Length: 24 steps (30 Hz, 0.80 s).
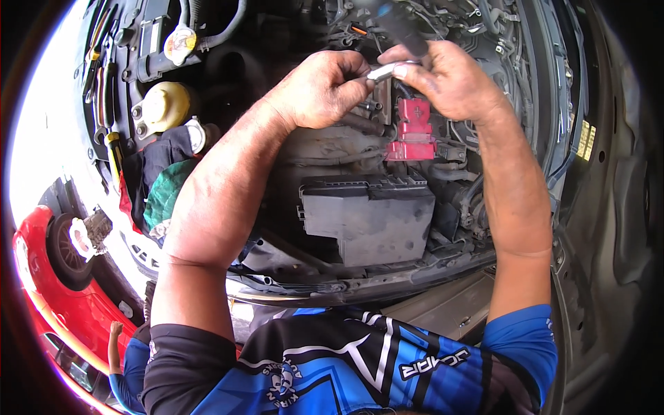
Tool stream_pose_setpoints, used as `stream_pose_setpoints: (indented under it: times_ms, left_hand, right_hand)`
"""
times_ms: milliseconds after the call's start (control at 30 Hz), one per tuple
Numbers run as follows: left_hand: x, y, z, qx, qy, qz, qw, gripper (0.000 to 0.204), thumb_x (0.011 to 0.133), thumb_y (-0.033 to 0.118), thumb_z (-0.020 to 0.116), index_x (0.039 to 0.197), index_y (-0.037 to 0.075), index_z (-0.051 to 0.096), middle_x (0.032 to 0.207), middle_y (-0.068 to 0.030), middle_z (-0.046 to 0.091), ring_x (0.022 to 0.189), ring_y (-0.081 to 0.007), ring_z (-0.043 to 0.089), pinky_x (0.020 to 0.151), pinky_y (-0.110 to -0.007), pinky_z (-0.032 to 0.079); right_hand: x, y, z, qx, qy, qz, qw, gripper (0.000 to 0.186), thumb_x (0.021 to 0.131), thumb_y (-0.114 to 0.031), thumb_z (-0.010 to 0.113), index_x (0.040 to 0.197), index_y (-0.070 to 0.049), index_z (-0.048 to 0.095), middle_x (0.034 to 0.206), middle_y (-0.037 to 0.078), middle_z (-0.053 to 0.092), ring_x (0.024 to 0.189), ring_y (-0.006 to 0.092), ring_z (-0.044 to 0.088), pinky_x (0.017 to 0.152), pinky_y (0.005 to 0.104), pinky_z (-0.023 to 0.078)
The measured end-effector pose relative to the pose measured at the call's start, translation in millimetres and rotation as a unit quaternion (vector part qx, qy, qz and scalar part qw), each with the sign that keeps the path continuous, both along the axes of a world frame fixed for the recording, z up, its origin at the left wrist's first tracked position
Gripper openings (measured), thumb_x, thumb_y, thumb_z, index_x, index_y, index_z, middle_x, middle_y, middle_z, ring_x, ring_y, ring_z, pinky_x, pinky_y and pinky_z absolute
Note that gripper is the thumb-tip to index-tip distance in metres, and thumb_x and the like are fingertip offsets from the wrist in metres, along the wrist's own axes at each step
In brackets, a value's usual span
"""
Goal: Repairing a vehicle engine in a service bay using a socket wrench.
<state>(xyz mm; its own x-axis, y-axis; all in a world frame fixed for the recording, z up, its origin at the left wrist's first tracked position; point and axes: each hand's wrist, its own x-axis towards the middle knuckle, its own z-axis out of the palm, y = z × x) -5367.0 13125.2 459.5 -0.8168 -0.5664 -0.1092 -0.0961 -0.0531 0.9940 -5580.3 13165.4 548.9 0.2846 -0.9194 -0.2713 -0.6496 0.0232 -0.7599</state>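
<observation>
the left hand (325,90) is up near the top middle of the frame, with its fingers pinched on one end of a small shiny metal piece (389,71). the right hand (449,79) is just to the right, pinching the other end with its thumb and fingers. the shiny piece is at the top middle, between the two hands. a dark rod (401,29) is by the right fingers; it is blurry, so i cannot tell if they hold it too.

below the hands, in the middle, is a red cover (415,131). under that is a big black box (370,218), near the middle of the frame. in the upper left there is a yellowish tank (166,107), and below it a green cloth (169,194) lies next to a dark cloth (158,158). a red car (34,252) is at the lower left, and another person (131,360) is near it.
</observation>
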Motion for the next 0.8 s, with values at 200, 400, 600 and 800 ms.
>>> stream_pose_setpoints:
  times_ms: [200,400,600,800]
  left_hand:
    - [8,-14,4,-0.114,0.058,0.136,0.982,0.023,0.095,0.025,0.067,0.094,0.001,0.066,0.071,0.0008,0.060,0.066,-0.0056,0.052,0.060,-0.024,0.044]
    - [18,-62,-27,0.119,-0.076,0.363,0.921,0.035,0.094,0.029,0.065,0.108,-0.002,0.067,0.081,-0.0043,0.068,0.070,-0.0091,0.059,0.066,-0.025,0.048]
    - [11,-51,-25,0.046,-0.084,0.343,0.935,0.033,0.095,0.026,0.065,0.116,0.001,0.065,0.081,-0.0024,0.068,0.069,-0.0080,0.059,0.066,-0.024,0.049]
    - [11,-52,-20,0.148,-0.055,0.286,0.945,0.025,0.098,0.024,0.058,0.114,0.004,0.062,0.082,-0.0026,0.068,0.068,-0.0105,0.061,0.059,-0.027,0.051]
  right_hand:
    - [-29,-17,49,0.008,0.057,-0.075,0.996,0.022,0.094,-0.022,0.063,0.106,-0.005,0.072,0.067,-0.003,0.057,0.060,0.0054,0.048,0.055,0.0250,0.040]
    - [58,-37,1,0.212,0.347,0.269,0.873,0.016,0.078,-0.007,0.057,0.086,-0.005,0.070,0.073,0.018,0.066,0.071,0.0314,0.066,0.066,0.0430,0.053]
    - [98,-11,-100,0.245,0.423,0.375,0.787,0.019,0.077,-0.007,0.063,0.092,-0.004,0.074,0.101,0.017,0.072,0.100,0.0315,0.068,0.083,0.0417,0.055]
    - [97,9,-129,0.253,0.411,0.344,0.805,0.023,0.082,-0.006,0.059,0.100,-0.004,0.074,0.109,0.015,0.071,0.105,0.0312,0.067,0.088,0.0405,0.053]
